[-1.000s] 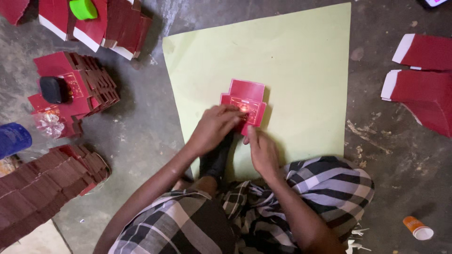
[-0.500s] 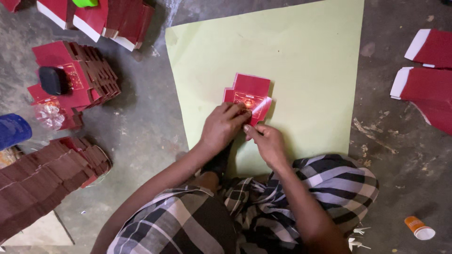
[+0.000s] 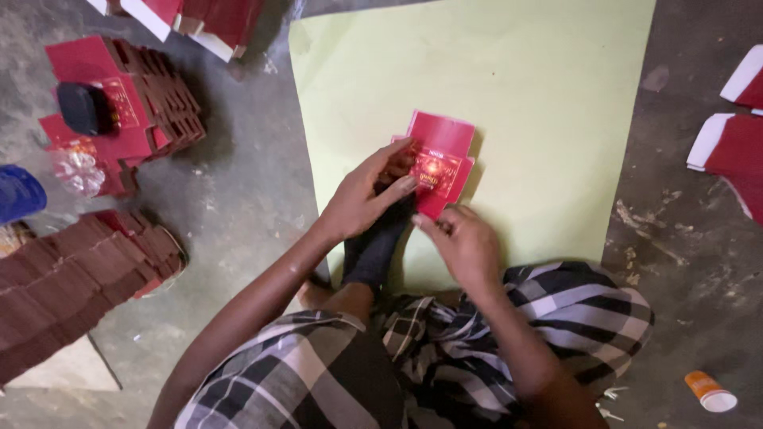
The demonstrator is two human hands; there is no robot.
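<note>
Hands — left (image 3: 362,199) pinning, right (image 3: 465,242) pinching — clamp red carton blank (image 3: 437,159) flat near yellow sheet's (image 3: 540,95) near edge.

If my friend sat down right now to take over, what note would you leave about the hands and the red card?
Left hand: fingers pressed on the red card cutout, holding it.
Right hand: pinching the cutout's lower edge.
The cutout lies on the pale green sheet on the floor.
Done: a long row of folded red pieces sits at the left, with more red stacks above it.
Left: this cutout is still mostly flat; flat red pieces wait at the right.
</note>
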